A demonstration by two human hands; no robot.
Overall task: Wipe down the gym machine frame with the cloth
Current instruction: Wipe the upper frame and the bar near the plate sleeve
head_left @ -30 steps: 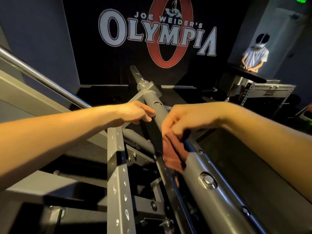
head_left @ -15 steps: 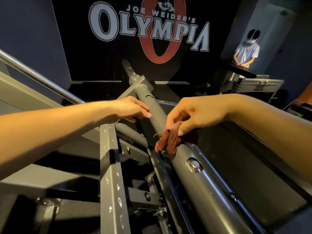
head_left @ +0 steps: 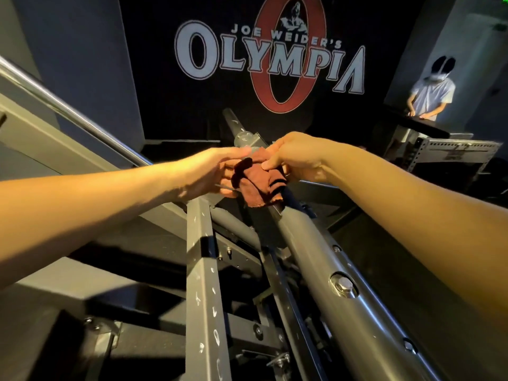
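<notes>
A thick grey round tube of the gym machine frame [head_left: 338,259] runs from the lower right up to a bracket in the middle. A reddish-brown cloth [head_left: 259,182] lies draped over the tube just below that bracket. My right hand [head_left: 297,158] pinches the cloth's upper right part against the tube. My left hand [head_left: 217,171] reaches in from the left, and its fingers meet the cloth's left edge; the cloth hides how they hold it. A bolt head [head_left: 343,284] sits in the tube lower down.
A flat grey perforated bar [head_left: 203,284] runs down beside the tube, with cross members and bolts below it. A chrome rail [head_left: 71,116] slants at the left. A person in a white shirt [head_left: 431,97] stands at another machine, back right. Behind is a dark banner wall.
My right hand slid the cloth up the tube, away from me, to just below the bracket. My left hand moved right off the frame until it met the cloth. The camera tilted slightly.
</notes>
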